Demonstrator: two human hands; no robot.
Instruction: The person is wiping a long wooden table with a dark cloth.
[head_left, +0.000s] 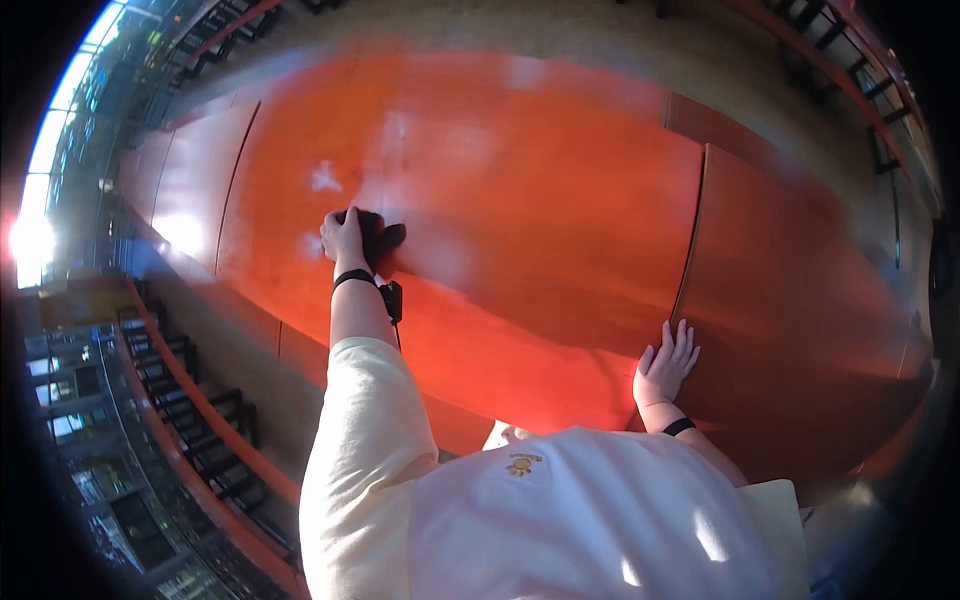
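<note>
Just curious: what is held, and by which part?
The left hand grips a dark cloth, bunched under its palm on the orange table; right hand rests flat, empty.

Partly hidden dark cloth (388, 238) under left hand (345, 238)

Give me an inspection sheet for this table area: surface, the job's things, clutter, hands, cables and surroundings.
Surface: orange table, glossy, with seams between panels and pale smears near the cloth.
Job's things: dark cloth, bunched up and pressed on the table.
Clutter: nothing seen.
Grip: left hand closed on the cloth; right hand flat and open on the table beside a seam.
Cables: nothing seen; a small black tag hangs from the left wrist band.
Surroundings: dark chairs along the table's side; bright windows at far left.
</note>
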